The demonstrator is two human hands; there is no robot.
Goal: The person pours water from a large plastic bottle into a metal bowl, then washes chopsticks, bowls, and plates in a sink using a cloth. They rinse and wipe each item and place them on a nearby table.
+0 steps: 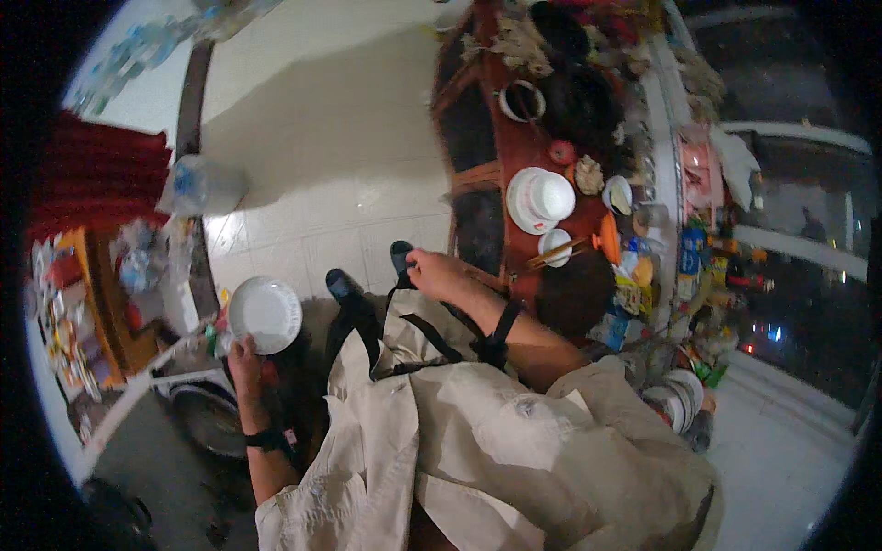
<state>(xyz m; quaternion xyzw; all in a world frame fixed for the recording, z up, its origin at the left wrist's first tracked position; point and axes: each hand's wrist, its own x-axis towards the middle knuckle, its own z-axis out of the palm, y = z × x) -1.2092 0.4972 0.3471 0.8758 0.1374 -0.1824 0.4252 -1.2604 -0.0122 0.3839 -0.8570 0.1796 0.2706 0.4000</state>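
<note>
My left hand point(245, 365) grips the near rim of a round white plate point(265, 315), the thumb lying at its edge. The plate's inner face is turned up towards me, and nothing lies on it. My right hand point(438, 274) hangs in front of my body, above one dark shoe point(401, 253); its fingers are curled in and nothing shows in them. To the right of that hand, on a red-brown table point(515, 148), stand stacked white bowls point(551, 196). Close by is a small white bowl point(555, 246) with wooden chopsticks point(555, 253) lying across it.
Pale floor tiles point(310, 138) stretch ahead between the table and a red curtain point(103, 165). A clear plastic water jug point(203, 184) stands at the left. A dark pan point(582, 103), packets point(630, 289) and a red fruit point(561, 151) crowd the table. More dishes point(679, 399) are stacked behind my right arm.
</note>
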